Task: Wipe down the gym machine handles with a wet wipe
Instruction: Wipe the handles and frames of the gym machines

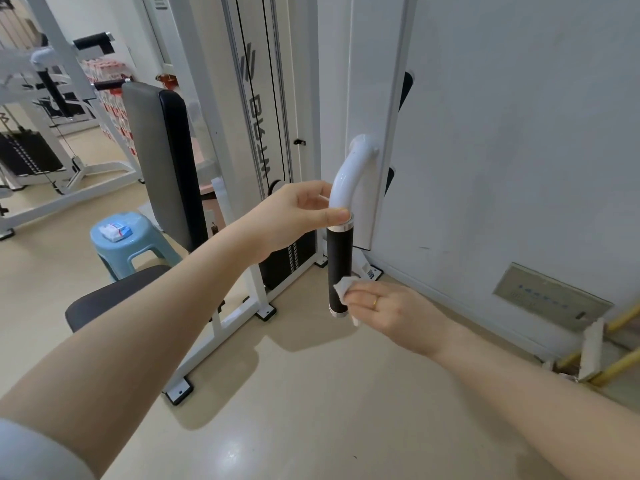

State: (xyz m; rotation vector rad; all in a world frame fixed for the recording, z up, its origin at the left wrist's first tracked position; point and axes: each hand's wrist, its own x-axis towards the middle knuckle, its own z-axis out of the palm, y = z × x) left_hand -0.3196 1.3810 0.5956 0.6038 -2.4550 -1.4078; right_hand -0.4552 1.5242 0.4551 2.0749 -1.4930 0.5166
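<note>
Pinching the white tube point(341, 188) with the left hand point(294, 216), a person presses a wet wipe point(343, 289), held in the right hand point(391, 313), low on the black handle grip point(340, 261); other handles likely remain.

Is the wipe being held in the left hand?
No, the right hand presses the wet wipe against the black grip, while the left hand holds the white tube above.
</note>
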